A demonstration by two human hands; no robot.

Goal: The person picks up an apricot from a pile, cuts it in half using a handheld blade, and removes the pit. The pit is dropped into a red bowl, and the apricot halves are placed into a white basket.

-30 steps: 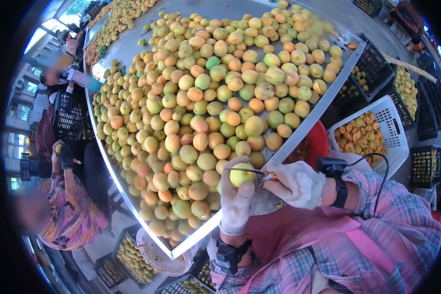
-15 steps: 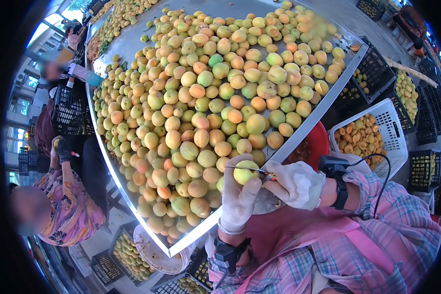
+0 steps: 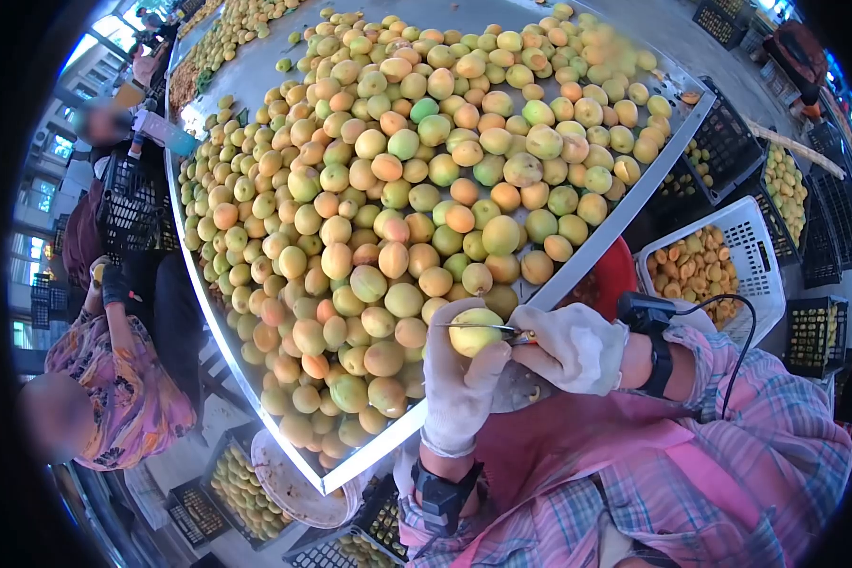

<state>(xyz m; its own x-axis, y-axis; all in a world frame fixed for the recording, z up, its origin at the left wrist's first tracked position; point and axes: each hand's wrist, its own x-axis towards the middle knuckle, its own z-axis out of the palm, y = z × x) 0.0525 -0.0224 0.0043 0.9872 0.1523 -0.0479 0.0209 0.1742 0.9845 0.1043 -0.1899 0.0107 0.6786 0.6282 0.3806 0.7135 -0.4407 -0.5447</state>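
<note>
In the head view, my gloved left hand (image 3: pixel 460 379) grips a yellow-green apricot (image 3: pixel 474 333) between thumb and fingers, just over the table's front edge. My right hand (image 3: pixel 577 350), also in a white glove, is closed round the handle of a small knife (image 3: pixel 513 334). The thin blade lies across the fruit, its tip reaching the left fingers. Right behind the hands spreads a large heap of apricots (image 3: pixel 369 284), orange, yellow and green.
The metal table's raised rim (image 3: pixel 625 213) runs close by my hands. Below right stand a red tub (image 3: pixel 617 279) and a white basket (image 3: pixel 762 275) of halved apricots. A white bucket (image 3: pixel 303 492) sits under the corner. At left, another person (image 3: pixel 128 388) works with fruit.
The view has shifted slightly. The knife and apricot stay together in my hands with little movement. The person at left has moved their hands a little.
</note>
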